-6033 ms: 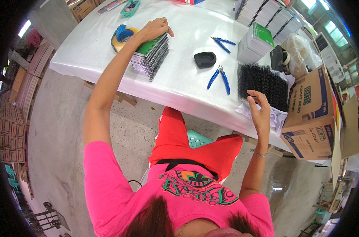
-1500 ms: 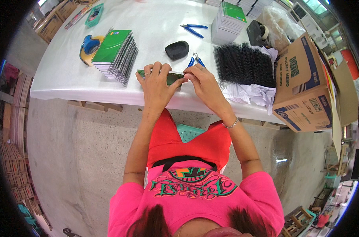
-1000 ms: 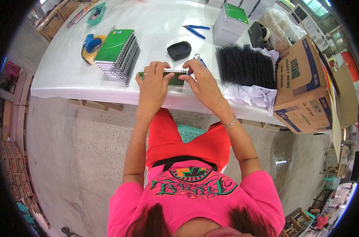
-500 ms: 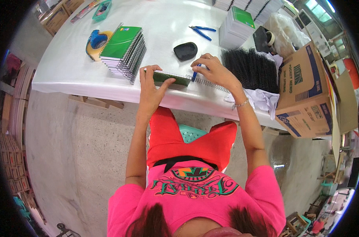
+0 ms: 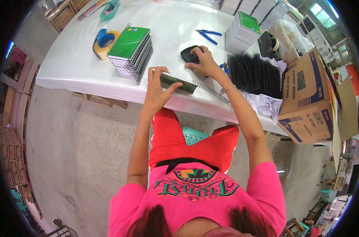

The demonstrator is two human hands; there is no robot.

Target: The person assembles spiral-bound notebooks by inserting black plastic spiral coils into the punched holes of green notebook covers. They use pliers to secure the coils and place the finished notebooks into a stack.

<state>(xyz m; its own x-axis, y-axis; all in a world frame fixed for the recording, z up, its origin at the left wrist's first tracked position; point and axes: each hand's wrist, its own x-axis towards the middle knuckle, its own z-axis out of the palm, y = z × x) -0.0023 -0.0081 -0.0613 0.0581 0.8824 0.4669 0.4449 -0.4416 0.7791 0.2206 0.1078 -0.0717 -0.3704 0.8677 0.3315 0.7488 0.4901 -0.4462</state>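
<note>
My left hand point(image 5: 159, 89) is closed around a small green notebook point(image 5: 178, 83), which stands on its edge at the near side of the table. From the notebook's right end, a metal spiral coil point(image 5: 212, 93) trails along the table edge. My right hand point(image 5: 205, 63) reaches over a rounded black pad point(image 5: 189, 54), thumb and index finger apart, the fingertips touching it. Partly hidden by the right wrist lies a slim blue object point(image 5: 225, 69); its kind is unclear.
Left stand bound green notebooks point(image 5: 130, 43) and a tape dispenser point(image 5: 104, 41). Blue pliers point(image 5: 208, 35) and a green-topped notebook stack point(image 5: 242, 33) lie farther back. Right are black coils point(image 5: 255, 77), crumpled paper point(image 5: 264, 103) and a cardboard box point(image 5: 306, 87).
My right hand has let go of the slim blue object, which now lies to the right, and has moved up to the black pad. My left hand keeps holding the notebook.
</note>
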